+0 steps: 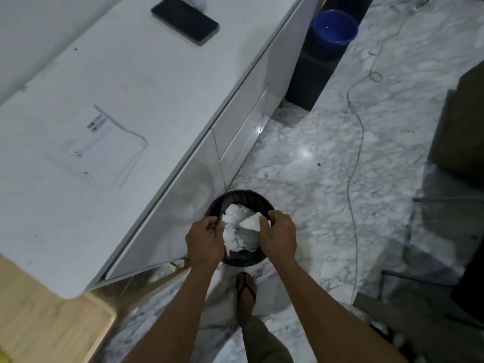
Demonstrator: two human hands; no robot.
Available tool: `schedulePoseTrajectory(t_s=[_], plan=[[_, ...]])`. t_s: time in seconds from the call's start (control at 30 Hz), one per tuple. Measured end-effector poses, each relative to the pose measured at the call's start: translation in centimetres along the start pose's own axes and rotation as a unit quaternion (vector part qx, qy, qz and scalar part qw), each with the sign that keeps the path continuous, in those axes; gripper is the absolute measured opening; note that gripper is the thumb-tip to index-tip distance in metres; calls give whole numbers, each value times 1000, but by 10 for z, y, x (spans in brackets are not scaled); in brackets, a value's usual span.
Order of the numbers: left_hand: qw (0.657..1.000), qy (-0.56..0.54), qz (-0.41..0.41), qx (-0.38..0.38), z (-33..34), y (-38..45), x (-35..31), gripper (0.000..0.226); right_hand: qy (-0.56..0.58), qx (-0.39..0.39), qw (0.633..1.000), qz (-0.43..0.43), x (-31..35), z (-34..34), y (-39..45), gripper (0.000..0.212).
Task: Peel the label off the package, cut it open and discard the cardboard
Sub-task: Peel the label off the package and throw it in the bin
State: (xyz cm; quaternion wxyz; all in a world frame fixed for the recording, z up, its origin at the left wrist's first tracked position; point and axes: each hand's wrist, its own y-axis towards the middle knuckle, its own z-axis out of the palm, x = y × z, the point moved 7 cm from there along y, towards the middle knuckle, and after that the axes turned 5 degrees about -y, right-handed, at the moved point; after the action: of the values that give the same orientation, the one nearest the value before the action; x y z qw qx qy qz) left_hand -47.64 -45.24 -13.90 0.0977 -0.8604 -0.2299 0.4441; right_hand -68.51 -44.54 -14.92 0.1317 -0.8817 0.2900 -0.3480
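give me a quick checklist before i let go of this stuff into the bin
1. White torn pieces are over the bin opening, not the floor: ok.
2. Left hand grip: fingers curled at the near-left rim on the pieces' edge: ok.
3. Right hand grip: closed on a folded white corner: ok.
4. Room left in the bin: cannot tell, the pieces hide the inside.
5. Bin standing upright on the marble floor: ok.
6. Foot in the sandal clear of the bin: ok, it sits just behind it.
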Motion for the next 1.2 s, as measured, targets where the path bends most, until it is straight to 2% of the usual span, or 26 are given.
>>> schedulePoseTrajectory(t_s=[0.1, 0.27, 0.63, 0.87, 1.03, 1.2], plan=[[1000, 2, -21, 5, 9, 14, 8, 37, -7, 22, 1000, 1, -2, 13, 13, 36], [999, -8, -35, 7, 6, 15, 13, 40, -23, 36, 999, -13, 3, 16, 17, 27], [999, -20, -49, 4, -29, -21, 5, 40, -16, 61, 998, -31, 14, -2, -15, 27], [998, -36, -38, -27, -69, -67, -5, 37, 23, 83, 996, -24, 31, -24, -54, 34], [997, -50, -20, -59, -109, -101, -12, 31, 82, 77, 993, -42, 52, -41, -88, 25], [993, -80, -19, -85, -161, -144, -1, 31, 108, 110, 985, -74, 81, -36, -139, 26]])
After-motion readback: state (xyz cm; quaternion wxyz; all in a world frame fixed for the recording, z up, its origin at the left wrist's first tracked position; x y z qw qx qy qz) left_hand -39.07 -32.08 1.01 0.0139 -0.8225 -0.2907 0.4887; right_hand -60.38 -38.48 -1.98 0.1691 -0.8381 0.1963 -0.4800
